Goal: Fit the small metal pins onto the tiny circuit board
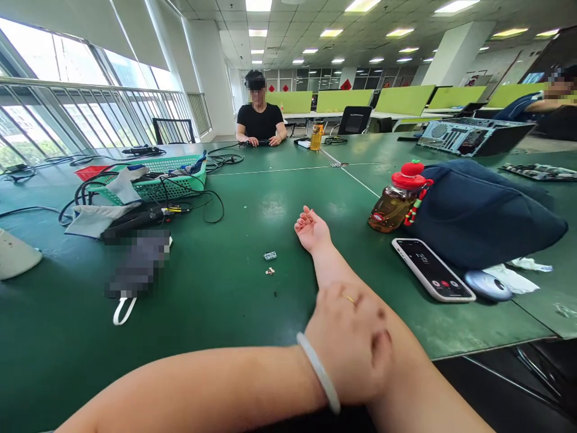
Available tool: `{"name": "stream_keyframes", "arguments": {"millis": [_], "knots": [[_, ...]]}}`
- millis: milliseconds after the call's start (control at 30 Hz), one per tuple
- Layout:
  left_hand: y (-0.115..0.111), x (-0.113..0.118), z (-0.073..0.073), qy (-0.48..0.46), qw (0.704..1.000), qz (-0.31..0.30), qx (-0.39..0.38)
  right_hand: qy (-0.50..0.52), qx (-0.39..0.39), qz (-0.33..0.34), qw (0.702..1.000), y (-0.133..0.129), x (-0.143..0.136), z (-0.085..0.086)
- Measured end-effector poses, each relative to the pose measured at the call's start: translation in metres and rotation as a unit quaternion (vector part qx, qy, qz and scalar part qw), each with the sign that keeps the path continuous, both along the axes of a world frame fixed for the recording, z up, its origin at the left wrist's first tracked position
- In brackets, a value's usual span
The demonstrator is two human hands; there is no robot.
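My left hand [349,343], with a pale bangle at its wrist and a thin ring, lies across my right forearm, its fingers bent against the skin and partly blurred. My right hand [311,230] rests palm up on the green table [216,313], fingers loosely curled, with nothing visible in it. Left of my right hand lie a small silvery piece [269,255], a little copper-coloured piece [270,271] and a tiny dark bit [275,294].
Left: green basket [180,187] with cables, dark pouch [142,261]. Right: red-capped bottle [392,204], navy bag [487,210], phone [433,269], rounded bluish object [487,285], tissues [514,279]. A person [260,120] sits opposite; a computer case [473,137] stands back right.
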State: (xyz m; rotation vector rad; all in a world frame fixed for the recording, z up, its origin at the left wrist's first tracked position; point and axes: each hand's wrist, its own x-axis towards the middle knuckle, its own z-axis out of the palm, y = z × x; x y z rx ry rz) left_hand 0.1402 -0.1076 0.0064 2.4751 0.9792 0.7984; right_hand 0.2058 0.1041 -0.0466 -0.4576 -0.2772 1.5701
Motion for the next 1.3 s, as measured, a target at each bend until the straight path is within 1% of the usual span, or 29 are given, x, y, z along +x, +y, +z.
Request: {"name": "stream_keyframes", "arguments": {"millis": [67, 100, 133, 167, 233, 300, 333, 400, 433, 467, 500, 567, 633, 667, 700, 733, 767, 800, 900, 933, 967, 1000, 1033, 1067, 1167, 1200, 1233, 1267, 1300], "knots": [[-0.013, 0.002, 0.003, -0.014, 0.995, -0.097, 0.023, 0.001, -0.005, -0.005, 1.0, 0.0, 0.0, 0.0], [-0.012, 0.003, 0.002, -0.021, 0.993, -0.118, 0.021, 0.001, -0.007, -0.005, 1.0, 0.0, 0.0, 0.0], [-0.006, 0.005, 0.001, -0.031, 0.992, -0.118, 0.014, 0.001, -0.007, -0.005, 1.0, 0.0, 0.0, 0.0], [0.005, 0.008, -0.001, -0.036, 0.995, -0.094, -0.001, 0.001, -0.007, -0.003, 1.0, 0.0, 0.0, -0.001], [0.035, 0.013, -0.006, -0.028, 0.998, -0.024, -0.046, 0.0, -0.004, 0.002, 1.0, -0.001, 0.001, -0.001], [0.069, 0.016, -0.01, -0.021, 0.991, 0.101, -0.087, -0.001, 0.001, 0.006, 1.0, -0.001, 0.001, -0.002], [0.083, 0.017, -0.012, -0.016, 0.985, 0.143, -0.097, -0.002, 0.003, 0.007, 1.0, -0.001, 0.001, -0.002], [0.099, 0.016, -0.014, 0.001, 0.977, 0.192, -0.093, -0.004, 0.007, 0.009, 1.0, -0.001, 0.001, -0.002], [0.099, 0.015, -0.013, 0.012, 0.977, 0.196, -0.087, -0.006, 0.009, 0.01, 1.0, -0.001, 0.001, -0.002], [0.093, 0.014, -0.012, 0.021, 0.977, 0.195, -0.078, -0.007, 0.01, 0.012, 1.0, 0.0, 0.001, -0.002], [0.083, 0.013, -0.01, 0.028, 0.978, 0.193, -0.069, -0.008, 0.011, 0.014, 1.0, 0.0, 0.001, -0.002], [0.052, 0.012, -0.005, 0.038, 0.985, 0.165, -0.047, -0.009, 0.01, 0.014, 1.0, 0.001, 0.001, -0.002], [0.021, 0.01, 0.001, 0.04, 0.996, 0.075, -0.012, -0.009, 0.005, 0.009, 1.0, 0.001, 0.001, -0.002], [0.01, 0.01, 0.003, 0.037, 0.999, 0.035, 0.002, -0.009, 0.003, 0.006, 1.0, 0.002, 0.0, -0.002], [0.006, 0.01, 0.004, 0.035, 0.999, 0.006, 0.007, -0.009, 0.0, 0.004, 1.0, 0.002, 0.0, -0.002], [0.007, 0.01, 0.003, 0.031, 0.999, -0.012, 0.007, -0.009, -0.001, 0.004, 1.0, 0.002, 0.0, -0.002], [0.014, 0.01, 0.001, 0.028, 1.0, -0.009, -0.001, -0.01, -0.002, 0.004, 1.0, 0.001, 0.0, -0.002], [0.026, 0.011, -0.001, 0.026, 0.999, 0.014, -0.012, -0.012, -0.001, 0.005, 1.0, 0.001, 0.001, -0.002], [0.069, 0.013, -0.01, 0.02, 0.989, 0.139, -0.05, -0.021, 0.001, 0.01, 1.0, -0.002, 0.001, 0.0], [0.078, 0.013, -0.011, 0.025, 0.983, 0.17, -0.059, -0.023, 0.002, 0.012, 1.0, -0.003, 0.001, 0.0], [0.081, 0.013, -0.011, 0.031, 0.98, 0.184, -0.067, -0.027, 0.003, 0.011, 1.0, -0.003, 0.001, 0.001], [0.078, 0.012, -0.01, 0.038, 0.98, 0.182, -0.07, -0.034, 0.003, 0.009, 0.999, -0.004, 0.001, 0.001], [0.068, 0.011, -0.007, 0.04, 0.981, 0.175, -0.067, -0.042, 0.003, 0.006, 0.999, -0.003, 0.001, 0.001], [0.054, 0.009, -0.004, 0.041, 0.985, 0.153, -0.063, -0.052, 0.003, 0.002, 0.999, -0.003, 0.001, 0.001], [0.003, 0.001, 0.01, 0.023, 0.999, -0.004, -0.041, -0.081, 0.0, -0.009, 0.997, -0.001, 0.001, -0.001], [-0.007, -0.004, 0.013, 0.01, 0.998, -0.052, -0.045, -0.091, -0.001, -0.012, 0.996, 0.0, 0.001, -0.002], [-0.012, -0.009, 0.015, 0.001, 0.993, -0.101, -0.055, -0.104, -0.001, -0.016, 0.994, 0.001, 0.0, -0.002], [-0.009, -0.016, 0.016, -0.016, 0.991, -0.116, -0.061, -0.121, 0.0, -0.021, 0.992, 0.001, -0.001, -0.003], [0.0, -0.025, 0.016, -0.022, 0.993, -0.092, -0.071, -0.141, 0.002, -0.027, 0.99, 0.002, -0.004, -0.003]]}}
